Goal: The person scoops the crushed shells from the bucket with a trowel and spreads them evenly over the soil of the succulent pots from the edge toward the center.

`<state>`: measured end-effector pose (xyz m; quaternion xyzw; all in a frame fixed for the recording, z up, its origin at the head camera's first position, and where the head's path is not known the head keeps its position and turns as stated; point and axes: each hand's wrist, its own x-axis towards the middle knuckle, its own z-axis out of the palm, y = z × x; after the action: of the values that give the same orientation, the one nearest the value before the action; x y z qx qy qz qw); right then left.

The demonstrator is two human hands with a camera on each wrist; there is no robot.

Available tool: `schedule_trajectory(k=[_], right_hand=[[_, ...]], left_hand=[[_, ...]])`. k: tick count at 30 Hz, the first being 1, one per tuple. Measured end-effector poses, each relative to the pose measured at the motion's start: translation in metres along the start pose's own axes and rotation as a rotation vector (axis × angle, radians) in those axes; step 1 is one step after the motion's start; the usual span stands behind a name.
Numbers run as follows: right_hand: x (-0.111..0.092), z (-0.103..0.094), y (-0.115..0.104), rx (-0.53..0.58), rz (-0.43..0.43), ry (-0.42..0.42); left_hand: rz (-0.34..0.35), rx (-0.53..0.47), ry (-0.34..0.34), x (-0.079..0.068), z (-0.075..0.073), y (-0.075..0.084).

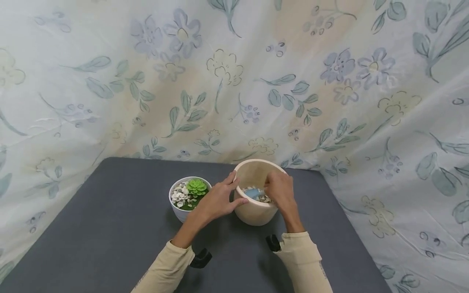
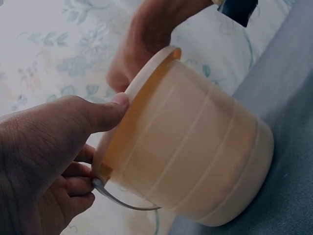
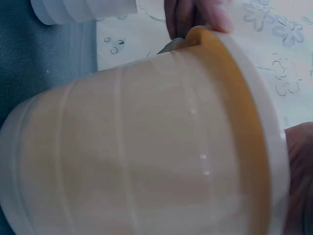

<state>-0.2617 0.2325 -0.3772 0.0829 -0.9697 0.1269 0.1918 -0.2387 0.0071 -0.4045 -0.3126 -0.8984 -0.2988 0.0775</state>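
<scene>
A cream bucket (image 1: pixel 254 215) with ribbed sides stands on the dark table. My left hand (image 1: pixel 219 198) grips its rim at the left; in the left wrist view the thumb lies on the rim and the fingers curl beside the grey handle (image 2: pixel 126 204). Reaching over the right side of the rim, my right hand (image 1: pixel 280 189) is inside the bucket with its fingers curled downward. Its fingertips are hidden, and I cannot tell what they hold. A light blue piece (image 1: pixel 252 193) and small shell-like or pebble-like bits (image 1: pixel 264 199) lie on the bucket's bottom.
Left of the bucket, partly behind my left forearm, is a white bowl (image 1: pixel 178 212) with a green succulent (image 1: pixel 197 187) and white pebbles (image 1: pixel 179 194). Floral cloth (image 1: pixel 227 101) hangs behind the grey table (image 1: pixel 121 211). Black wrist mounts (image 1: pixel 200 259) sit at both sleeves.
</scene>
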Motion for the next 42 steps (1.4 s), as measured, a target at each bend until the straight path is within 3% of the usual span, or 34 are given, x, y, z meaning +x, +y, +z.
schedule_trajectory(k=[8,13,27,42], right_hand=[[-0.008,-0.022,0.006,0.136,0.114,0.040],[-0.011,-0.030,0.010,0.149,0.173,0.015],[-0.025,-0.058,0.020,0.221,0.294,0.069],[-0.050,-0.094,0.028,0.277,0.330,0.073]], left_hand=[[-0.010,-0.007,0.000,0.001,0.000,0.000],[-0.016,-0.007,-0.009,0.002,0.000,0.000],[0.002,-0.006,0.017,0.001,-0.003,-0.001],[0.045,0.008,0.078,-0.001,-0.014,-0.003]])
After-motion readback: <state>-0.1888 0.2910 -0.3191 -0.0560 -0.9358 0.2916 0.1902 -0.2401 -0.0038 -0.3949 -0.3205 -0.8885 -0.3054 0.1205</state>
